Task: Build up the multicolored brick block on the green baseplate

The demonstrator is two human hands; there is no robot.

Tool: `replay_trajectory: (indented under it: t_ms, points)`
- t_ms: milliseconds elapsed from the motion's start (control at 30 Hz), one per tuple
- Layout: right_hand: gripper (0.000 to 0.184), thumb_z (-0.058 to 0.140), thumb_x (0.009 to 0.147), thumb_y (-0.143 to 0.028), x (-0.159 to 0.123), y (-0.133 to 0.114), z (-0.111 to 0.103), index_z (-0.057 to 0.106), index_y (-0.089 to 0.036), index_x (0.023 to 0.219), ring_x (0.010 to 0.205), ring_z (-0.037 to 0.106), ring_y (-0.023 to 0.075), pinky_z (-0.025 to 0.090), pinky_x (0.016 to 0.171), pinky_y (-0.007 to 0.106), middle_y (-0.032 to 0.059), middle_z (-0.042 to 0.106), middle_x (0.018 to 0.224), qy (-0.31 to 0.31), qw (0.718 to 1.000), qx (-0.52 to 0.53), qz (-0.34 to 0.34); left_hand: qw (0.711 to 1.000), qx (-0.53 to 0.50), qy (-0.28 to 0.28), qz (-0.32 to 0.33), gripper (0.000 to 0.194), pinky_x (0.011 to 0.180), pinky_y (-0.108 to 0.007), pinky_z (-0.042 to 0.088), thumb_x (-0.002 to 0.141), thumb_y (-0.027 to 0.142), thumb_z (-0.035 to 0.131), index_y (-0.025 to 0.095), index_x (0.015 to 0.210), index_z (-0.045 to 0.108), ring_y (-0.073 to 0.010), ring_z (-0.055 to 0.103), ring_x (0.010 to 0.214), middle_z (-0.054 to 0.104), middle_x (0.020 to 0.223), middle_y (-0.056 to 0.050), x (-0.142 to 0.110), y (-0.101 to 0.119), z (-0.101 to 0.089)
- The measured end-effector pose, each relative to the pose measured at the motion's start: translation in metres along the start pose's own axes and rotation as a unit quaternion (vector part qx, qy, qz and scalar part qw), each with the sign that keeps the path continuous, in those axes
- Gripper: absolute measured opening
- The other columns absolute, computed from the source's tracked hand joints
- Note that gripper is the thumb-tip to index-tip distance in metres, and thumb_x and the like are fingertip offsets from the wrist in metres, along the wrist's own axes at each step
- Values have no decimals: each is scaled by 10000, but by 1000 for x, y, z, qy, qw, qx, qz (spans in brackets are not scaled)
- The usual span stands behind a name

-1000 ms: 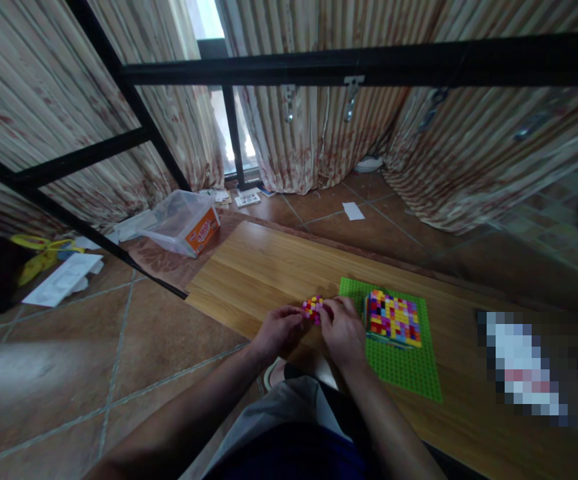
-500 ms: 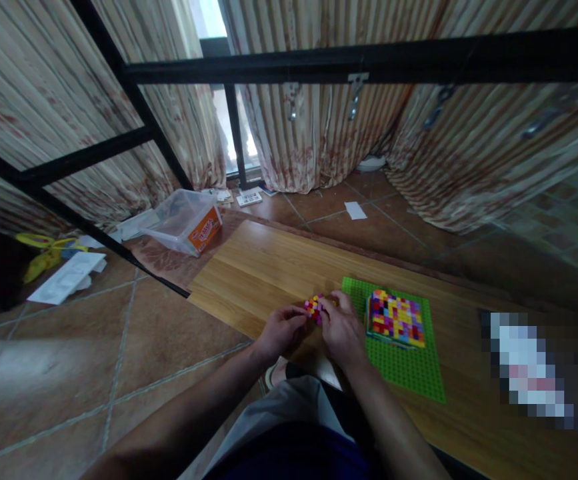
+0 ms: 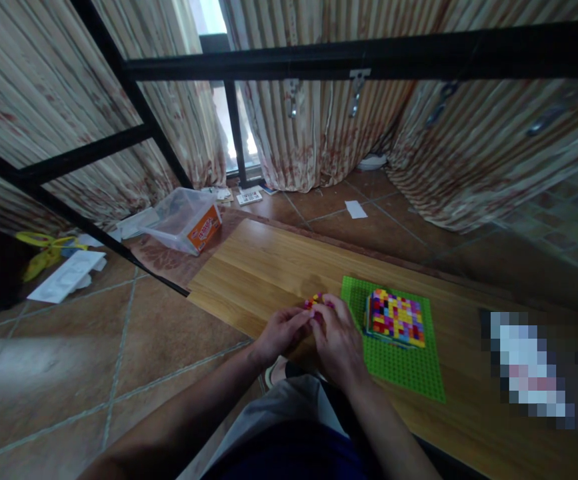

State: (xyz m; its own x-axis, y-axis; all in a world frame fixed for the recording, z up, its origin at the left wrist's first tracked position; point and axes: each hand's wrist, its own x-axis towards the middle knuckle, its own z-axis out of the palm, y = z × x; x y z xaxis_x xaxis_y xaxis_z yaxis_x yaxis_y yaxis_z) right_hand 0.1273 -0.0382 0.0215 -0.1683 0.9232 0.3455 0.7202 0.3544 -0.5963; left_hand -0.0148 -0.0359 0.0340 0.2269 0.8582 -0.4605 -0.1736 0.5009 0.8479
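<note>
A small cluster of red, yellow and pink toy bricks [image 3: 313,302] is held over the wooden table, mostly covered by fingers. My left hand [image 3: 283,331] pinches its near left side with closed fingertips. From the right, my right hand [image 3: 339,339] wraps its fingers over the same cluster, and the two hands' fingertips meet there. Just right of my right hand, a green studded baseplate [image 3: 403,373] lies on the table. On this plate sits a thick square block of multicoloured toy bricks [image 3: 397,317], touched by neither hand.
The wooden table [image 3: 253,257] runs from upper left to lower right. Beyond its left end stands a clear plastic bin [image 3: 173,223] with an orange label. A white moulded tray [image 3: 69,275] lies on the tiled floor. Dark metal bars [image 3: 319,63] cross in front of curtains.
My right hand has shifted slightly left and closed further over the brick cluster, hiding more of it. My left fingertips have come against the right hand's. The baseplate and block have stayed put.
</note>
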Motion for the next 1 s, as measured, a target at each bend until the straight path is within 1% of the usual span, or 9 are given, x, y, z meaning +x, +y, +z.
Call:
replay_trajectory:
  t_ms: [100, 167, 267, 367, 500, 667, 767, 867, 1000]
  points:
    - [233, 466, 909, -231, -9, -10, 2, 633, -200, 1068, 1218, 498, 227, 432, 1027, 421, 109, 555, 1254, 5, 999, 34, 14, 999, 16, -28, 8, 433, 405, -191, 179, 721, 566, 682, 138, 752, 630, -40, 304, 414, 424, 495, 63, -4, -2, -3]
    - [241, 483, 905, -245, -14, -10, 1, 630, -200, 1090, 1182, 525, 219, 440, 1019, 416, 102, 585, 1217, 2, 997, 71, 32, 998, 29, -45, 26, 438, 433, -188, 241, 737, 571, 668, 134, 736, 632, -49, 341, 453, 462, 536, 44, -5, -5, -5]
    - [263, 470, 917, -275, -18, -5, -1, 636, -195, 1106, 1092, 581, 198, 471, 970, 385, 93, 629, 1148, -20, 990, 127, 62, 990, 82, -91, 75, 416, 570, -199, 388, 785, 545, 631, 130, 759, 649, -89, 473, 605, 569, 688, -5, -4, -10, -7]
    - [258, 466, 925, -301, -20, -1, -2, 676, -197, 1033, 1009, 619, 186, 486, 924, 362, 81, 661, 1076, -41, 984, 150, 93, 971, 169, -117, 120, 357, 717, -229, 442, 861, 473, 561, 135, 872, 677, -134, 546, 768, 633, 830, -34, -4, -13, -7]
    - [226, 503, 907, -300, -24, -2, 4, 695, -202, 975, 938, 636, 179, 495, 883, 346, 65, 682, 995, -14, 978, 172, 120, 953, 245, -103, 144, 316, 744, -243, 450, 898, 394, 501, 138, 921, 684, -155, 570, 801, 657, 851, -43, -4, -16, -7]
    - [215, 502, 911, -288, -27, -5, 13, 698, -199, 902, 895, 639, 173, 505, 846, 332, 64, 685, 942, 44, 976, 179, 119, 952, 271, -32, 141, 274, 699, -236, 434, 880, 331, 495, 151, 842, 697, -150, 569, 751, 656, 786, -28, -2, -20, -2]
    - [228, 497, 921, -301, -29, -5, 12, 704, -207, 901, 896, 639, 170, 511, 843, 333, 60, 685, 942, 68, 977, 172, 110, 970, 213, 7, 118, 258, 668, -232, 423, 833, 352, 549, 144, 780, 692, -146, 562, 717, 649, 753, -25, -1, -20, 1]
    - [223, 504, 922, -299, -29, -7, 9, 710, -221, 956, 925, 637, 167, 514, 857, 333, 58, 680, 990, 77, 981, 157, 90, 996, 62, 15, 62, 244, 586, -212, 395, 766, 368, 605, 131, 734, 653, -112, 516, 614, 597, 667, -10, -1, -17, 3]
    - [240, 478, 936, -265, -27, -18, 9, 711, -246, 993, 959, 628, 162, 507, 866, 317, 52, 676, 1033, 39, 990, 126, 46, 992, -114, 2, -43, 200, 404, -178, 211, 726, 328, 577, 140, 658, 559, -52, 337, 424, 428, 515, 46, 2, -13, 1]
